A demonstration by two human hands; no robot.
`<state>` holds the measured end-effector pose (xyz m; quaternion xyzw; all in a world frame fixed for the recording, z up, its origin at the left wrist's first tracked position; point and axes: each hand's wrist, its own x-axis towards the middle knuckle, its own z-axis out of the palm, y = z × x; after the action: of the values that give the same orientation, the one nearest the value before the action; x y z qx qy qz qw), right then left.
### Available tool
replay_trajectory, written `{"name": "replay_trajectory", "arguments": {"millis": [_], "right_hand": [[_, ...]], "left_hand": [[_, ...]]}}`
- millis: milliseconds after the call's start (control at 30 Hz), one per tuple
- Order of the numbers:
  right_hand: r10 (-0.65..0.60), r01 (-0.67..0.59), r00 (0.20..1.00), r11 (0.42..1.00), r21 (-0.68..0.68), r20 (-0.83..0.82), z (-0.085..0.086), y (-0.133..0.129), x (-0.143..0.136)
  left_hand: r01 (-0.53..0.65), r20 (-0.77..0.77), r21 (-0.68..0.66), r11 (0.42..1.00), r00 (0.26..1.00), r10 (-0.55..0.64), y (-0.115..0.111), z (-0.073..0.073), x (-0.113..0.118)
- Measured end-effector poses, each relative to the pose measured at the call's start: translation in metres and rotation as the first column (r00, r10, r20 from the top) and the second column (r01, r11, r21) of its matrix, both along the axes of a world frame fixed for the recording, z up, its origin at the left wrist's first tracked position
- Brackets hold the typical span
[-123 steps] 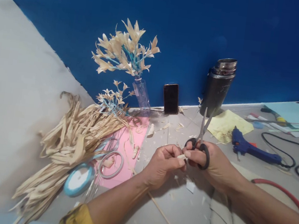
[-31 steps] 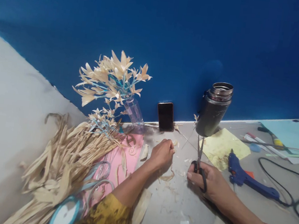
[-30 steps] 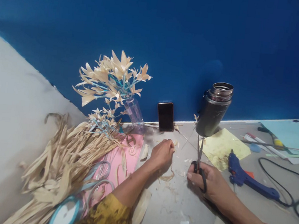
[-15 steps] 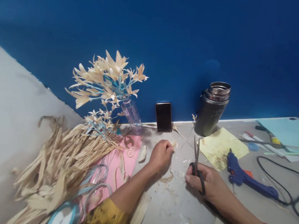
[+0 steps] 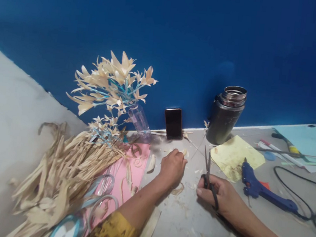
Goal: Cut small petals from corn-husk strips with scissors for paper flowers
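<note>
My right hand (image 5: 218, 194) is wrapped round the black handles of a pair of scissors (image 5: 207, 162). The blades point up and away from me, slightly apart. To the left, my left hand (image 5: 173, 167) rests low over the table with its fingers curled down. Its fingertips are turned away, so anything between them is hidden. Just beyond them lie small pale petal-like pieces (image 5: 185, 152). A curled husk scrap (image 5: 177, 189) lies by the left wrist, and a wider husk strip (image 5: 150, 226) is beside the forearm.
Dried husks (image 5: 54, 175) are heaped at left beside pink paper (image 5: 139, 158) and tape rolls (image 5: 65, 231). Husk flowers (image 5: 116, 79) lean in a clear container (image 5: 140, 120). A phone (image 5: 173, 124), steel flask (image 5: 226, 116), yellow paper (image 5: 236, 154) and blue glue gun (image 5: 266, 191) stand or lie beyond.
My left hand has shifted slightly right, its fingers turned further down toward the table. My right hand still grips the scissors, almost unmoved. The view has shifted a little.
</note>
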<state>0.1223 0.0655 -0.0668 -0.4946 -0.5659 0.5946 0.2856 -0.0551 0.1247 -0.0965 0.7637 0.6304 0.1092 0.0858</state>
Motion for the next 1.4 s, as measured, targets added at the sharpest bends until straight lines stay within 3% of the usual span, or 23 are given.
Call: {"name": "replay_trajectory", "arguments": {"millis": [333, 667, 933, 1133, 1300, 1400], "right_hand": [[0.004, -0.004, 1.000, 1.000, 0.001, -0.008, -0.001, 0.002, -0.001], [0.015, -0.016, 1.000, 1.000, -0.010, -0.024, -0.002, 0.001, -0.001], [0.019, -0.019, 1.000, 1.000, 0.012, -0.021, -0.005, 0.000, -0.001], [0.015, -0.015, 1.000, 1.000, 0.012, -0.002, -0.004, -0.001, -0.001], [0.027, -0.027, 1.000, 1.000, -0.008, 0.000, -0.004, -0.001, -0.001], [0.045, -0.045, 0.999, 0.999, 0.008, 0.012, -0.005, -0.001, -0.001]], "left_hand": [[0.033, 0.011, 0.013, 0.999, 0.999, -0.033, -0.001, -0.002, -0.005], [0.008, 0.116, 0.003, 1.000, 0.993, -0.008, 0.001, -0.006, -0.008], [-0.080, 0.016, -0.014, 0.997, 0.997, 0.081, -0.004, 0.001, -0.009], [-0.108, -0.026, -0.052, 0.993, 0.994, 0.107, -0.001, -0.003, -0.009], [-0.113, 0.020, -0.048, 0.992, 0.993, 0.114, 0.001, 0.005, -0.008], [-0.142, 0.169, -0.003, 0.990, 0.976, 0.140, 0.008, 0.010, -0.006]]}}
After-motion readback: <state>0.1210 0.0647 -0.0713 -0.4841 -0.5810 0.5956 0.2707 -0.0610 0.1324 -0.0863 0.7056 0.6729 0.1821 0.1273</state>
